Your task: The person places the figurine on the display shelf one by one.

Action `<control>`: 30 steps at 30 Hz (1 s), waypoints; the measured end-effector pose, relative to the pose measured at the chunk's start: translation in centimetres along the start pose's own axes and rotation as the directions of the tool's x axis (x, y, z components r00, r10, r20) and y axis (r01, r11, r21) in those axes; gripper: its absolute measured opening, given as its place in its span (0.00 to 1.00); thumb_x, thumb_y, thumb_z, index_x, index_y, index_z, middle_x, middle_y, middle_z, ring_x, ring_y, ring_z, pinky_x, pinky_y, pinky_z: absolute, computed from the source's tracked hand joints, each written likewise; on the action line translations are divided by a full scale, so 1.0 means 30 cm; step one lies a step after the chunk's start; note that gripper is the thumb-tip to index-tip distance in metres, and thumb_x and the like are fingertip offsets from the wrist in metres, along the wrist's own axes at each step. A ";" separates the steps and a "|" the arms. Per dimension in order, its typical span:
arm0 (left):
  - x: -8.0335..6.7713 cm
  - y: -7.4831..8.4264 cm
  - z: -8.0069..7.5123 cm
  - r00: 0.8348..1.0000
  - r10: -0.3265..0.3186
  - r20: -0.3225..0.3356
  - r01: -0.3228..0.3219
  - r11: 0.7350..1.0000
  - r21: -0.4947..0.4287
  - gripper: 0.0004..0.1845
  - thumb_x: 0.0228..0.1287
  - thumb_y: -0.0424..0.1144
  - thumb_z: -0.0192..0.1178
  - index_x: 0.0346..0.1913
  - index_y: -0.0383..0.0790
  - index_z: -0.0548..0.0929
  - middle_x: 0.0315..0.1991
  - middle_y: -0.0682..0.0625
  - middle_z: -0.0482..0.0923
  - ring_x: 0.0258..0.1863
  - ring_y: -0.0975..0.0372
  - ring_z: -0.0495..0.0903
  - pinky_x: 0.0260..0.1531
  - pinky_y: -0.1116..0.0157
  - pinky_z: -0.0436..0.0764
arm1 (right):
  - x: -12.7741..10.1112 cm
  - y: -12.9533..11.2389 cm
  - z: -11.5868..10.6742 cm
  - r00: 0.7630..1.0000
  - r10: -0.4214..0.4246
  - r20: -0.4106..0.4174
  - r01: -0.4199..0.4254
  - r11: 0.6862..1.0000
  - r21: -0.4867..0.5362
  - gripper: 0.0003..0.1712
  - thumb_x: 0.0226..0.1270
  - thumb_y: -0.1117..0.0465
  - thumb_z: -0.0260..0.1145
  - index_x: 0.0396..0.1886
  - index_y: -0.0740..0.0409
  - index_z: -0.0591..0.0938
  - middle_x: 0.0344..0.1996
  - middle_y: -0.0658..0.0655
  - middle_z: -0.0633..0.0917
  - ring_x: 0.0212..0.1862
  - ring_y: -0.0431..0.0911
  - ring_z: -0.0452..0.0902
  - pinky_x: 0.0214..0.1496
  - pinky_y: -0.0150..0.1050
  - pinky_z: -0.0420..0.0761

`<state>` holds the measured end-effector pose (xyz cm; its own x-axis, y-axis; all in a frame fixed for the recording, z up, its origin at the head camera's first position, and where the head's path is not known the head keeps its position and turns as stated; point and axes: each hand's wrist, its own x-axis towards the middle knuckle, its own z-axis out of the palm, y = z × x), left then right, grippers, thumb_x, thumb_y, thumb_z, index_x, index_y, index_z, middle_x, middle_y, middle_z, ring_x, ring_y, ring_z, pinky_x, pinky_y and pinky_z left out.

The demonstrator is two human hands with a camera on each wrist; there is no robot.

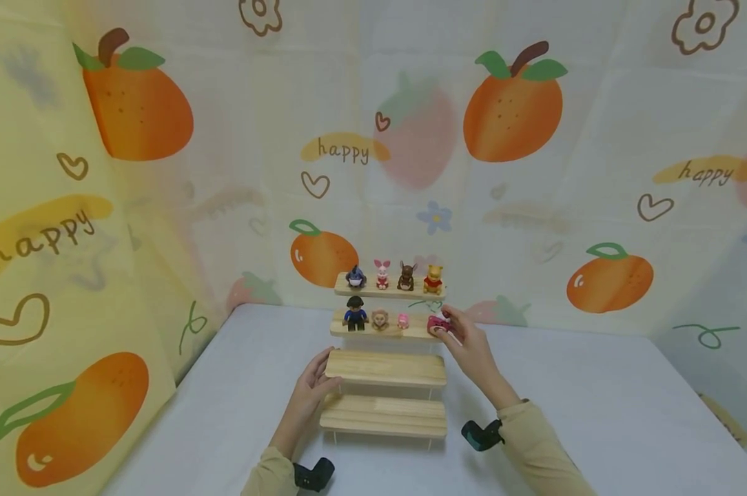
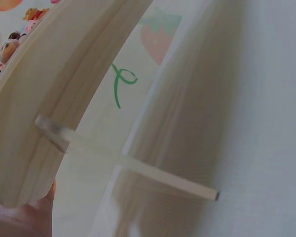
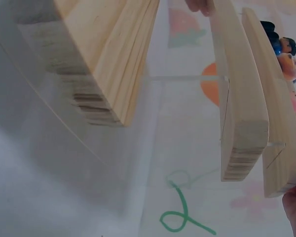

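Observation:
My right hand (image 1: 473,348) pinches a small dark-pink and white toy (image 1: 437,323) at the right end of the second wooden tier from the top (image 1: 420,329); its exact kind is unclear. On the same tier are a dark-haired figure in blue (image 1: 355,315), a brown-faced toy (image 1: 380,319) and a small pink toy (image 1: 403,321). My left hand (image 1: 308,393) holds the left end of the third tier (image 1: 386,367). In the left wrist view, part of that hand (image 2: 27,217) shows below the end of a wooden board (image 2: 54,89).
On the top tier (image 1: 393,289) sit a blue-grey donkey (image 1: 355,277), a pink piglet (image 1: 382,275), a brown kangaroo (image 1: 406,277) and a yellow bear in red (image 1: 433,280). The lowest tier (image 1: 382,415) stands nearest on thin legs. A fruit-printed cloth (image 1: 373,207) hangs behind the white table (image 1: 224,413).

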<state>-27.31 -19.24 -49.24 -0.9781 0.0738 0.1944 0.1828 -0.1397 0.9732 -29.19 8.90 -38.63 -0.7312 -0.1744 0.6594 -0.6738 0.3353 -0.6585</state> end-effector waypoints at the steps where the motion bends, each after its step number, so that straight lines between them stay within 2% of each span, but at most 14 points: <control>1: -0.002 0.000 -0.001 1.000 -0.006 -0.005 0.006 1.000 0.002 0.37 0.54 0.32 0.62 0.65 0.33 0.57 0.64 0.37 0.56 0.59 0.50 0.62 0.54 0.67 0.67 | 0.001 0.001 0.004 1.000 -0.008 0.001 0.008 1.000 0.006 0.23 0.52 0.82 0.60 0.49 0.84 0.67 0.46 0.79 0.72 0.49 0.66 0.69 0.47 0.51 0.72; 6: -0.015 0.007 -0.003 1.000 -0.024 -0.017 0.024 1.000 0.013 0.36 0.55 0.33 0.62 0.65 0.33 0.57 0.64 0.38 0.56 0.59 0.50 0.62 0.55 0.66 0.65 | -0.005 0.040 0.024 1.000 -0.029 0.001 0.029 0.999 0.023 0.24 0.51 0.81 0.61 0.50 0.83 0.67 0.46 0.78 0.72 0.48 0.67 0.69 0.48 0.51 0.72; 12: -0.016 0.015 0.001 0.998 -0.052 -0.022 0.052 0.999 -0.006 0.37 0.56 0.34 0.61 0.65 0.31 0.56 0.64 0.38 0.55 0.61 0.51 0.59 0.56 0.67 0.64 | -0.005 0.108 0.032 1.000 0.001 0.017 0.000 1.000 -0.020 0.29 0.54 0.75 0.62 0.55 0.80 0.65 0.50 0.74 0.71 0.49 0.62 0.71 0.49 0.47 0.73; 16: -0.008 0.022 0.007 0.999 -0.040 -0.022 0.040 0.999 0.007 0.37 0.55 0.35 0.62 0.65 0.30 0.56 0.64 0.37 0.55 0.61 0.51 0.59 0.56 0.67 0.63 | 0.006 0.097 0.030 1.000 -0.009 0.026 0.010 0.999 -0.040 0.30 0.54 0.76 0.62 0.56 0.81 0.64 0.50 0.75 0.71 0.48 0.62 0.72 0.48 0.48 0.74; 23: -0.008 0.023 0.011 0.999 -0.041 -0.030 0.041 0.999 -0.007 0.37 0.55 0.34 0.61 0.65 0.29 0.55 0.64 0.37 0.54 0.61 0.51 0.58 0.56 0.67 0.63 | 0.009 -0.009 0.016 0.999 -0.039 0.029 0.040 0.999 -0.023 0.28 0.55 0.80 0.59 0.55 0.84 0.62 0.51 0.79 0.68 0.49 0.67 0.69 0.49 0.56 0.71; 26: -0.008 0.020 0.010 0.999 -0.027 -0.022 0.027 1.000 -0.005 0.37 0.55 0.33 0.61 0.65 0.28 0.55 0.64 0.35 0.54 0.61 0.49 0.58 0.56 0.67 0.64 | 0.005 0.004 0.022 0.999 -0.042 0.022 0.042 0.999 -0.025 0.28 0.55 0.79 0.59 0.55 0.84 0.61 0.50 0.78 0.68 0.49 0.66 0.68 0.49 0.55 0.71; 30: -0.007 0.019 0.011 0.999 -0.029 -0.020 0.029 0.999 -0.019 0.37 0.56 0.32 0.61 0.65 0.27 0.55 0.64 0.35 0.54 0.61 0.49 0.58 0.55 0.67 0.64 | -0.001 0.074 0.036 0.999 -0.037 0.004 0.037 0.999 -0.032 0.30 0.55 0.76 0.61 0.57 0.80 0.62 0.51 0.74 0.70 0.50 0.62 0.70 0.50 0.51 0.72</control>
<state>-26.96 -19.00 -48.70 -0.9849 0.0580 0.1634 0.1527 -0.1563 0.9758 -30.76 8.66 -40.50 -0.7062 -0.1901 0.6820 -0.6967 0.3578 -0.6218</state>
